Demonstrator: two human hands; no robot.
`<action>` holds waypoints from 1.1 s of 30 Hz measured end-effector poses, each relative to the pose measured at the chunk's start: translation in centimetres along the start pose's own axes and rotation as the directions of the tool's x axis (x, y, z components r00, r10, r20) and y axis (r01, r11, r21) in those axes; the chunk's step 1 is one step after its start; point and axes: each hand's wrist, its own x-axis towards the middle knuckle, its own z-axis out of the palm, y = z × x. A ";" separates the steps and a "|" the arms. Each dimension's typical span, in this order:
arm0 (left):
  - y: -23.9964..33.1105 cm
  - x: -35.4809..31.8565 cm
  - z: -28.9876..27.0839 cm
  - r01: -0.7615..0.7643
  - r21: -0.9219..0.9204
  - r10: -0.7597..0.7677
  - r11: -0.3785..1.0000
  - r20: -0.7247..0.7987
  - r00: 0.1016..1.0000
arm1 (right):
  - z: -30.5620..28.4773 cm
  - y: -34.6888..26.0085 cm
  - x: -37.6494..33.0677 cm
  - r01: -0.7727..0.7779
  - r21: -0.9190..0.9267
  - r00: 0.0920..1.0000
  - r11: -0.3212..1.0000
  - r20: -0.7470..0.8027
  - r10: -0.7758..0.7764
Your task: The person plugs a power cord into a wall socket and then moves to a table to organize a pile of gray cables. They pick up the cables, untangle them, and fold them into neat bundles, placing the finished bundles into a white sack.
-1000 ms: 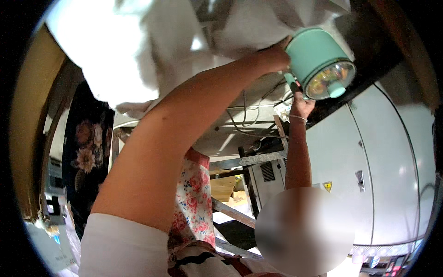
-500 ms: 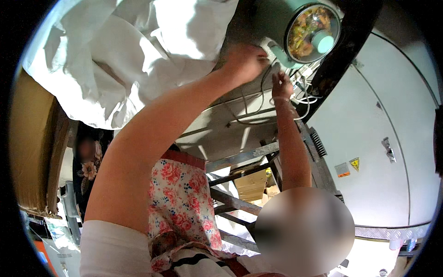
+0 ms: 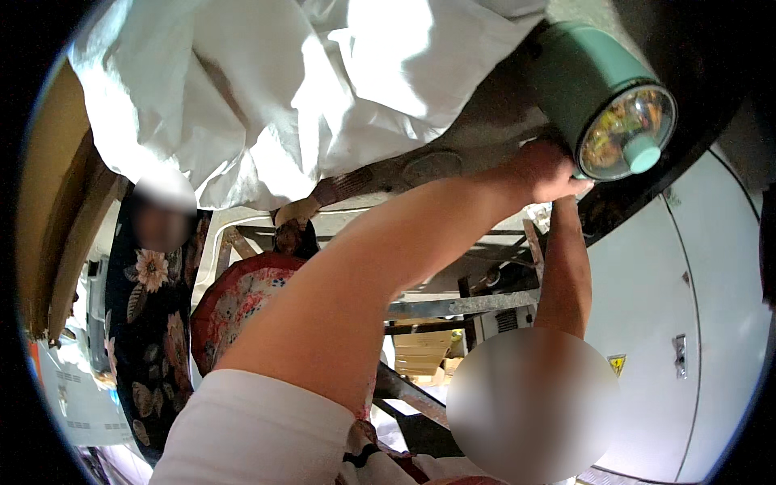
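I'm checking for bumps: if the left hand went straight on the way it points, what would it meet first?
Most likely the green pot, just past the left hand; depth is unclear, so they may be touching.

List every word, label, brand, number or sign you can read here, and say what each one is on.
No words, brands or numbers can be read.
Yellow triangular warning sign, with a dark symbol, on the pale cabinet: no legible wording.
Small dark marks on the pale panel at far left: too small to read.
Green pot: no legible lettering in view.
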 end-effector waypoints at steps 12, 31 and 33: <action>-0.8 0.5 0.6 -0.094 -0.025 0.094 0.995 0.016 0.995 | -0.6 -0.3 1.6 0.019 -0.002 0.999 1.000 0.041 -0.019; -0.6 0.3 -0.4 0.035 -0.028 -0.030 0.999 0.161 0.986 | -1.3 -0.8 2.2 0.005 -0.028 0.997 1.000 0.071 -0.003; -0.3 0.3 -0.9 0.056 -0.008 -0.053 0.998 0.202 0.978 | -1.5 -0.8 2.3 0.003 -0.037 0.997 0.999 0.074 -0.001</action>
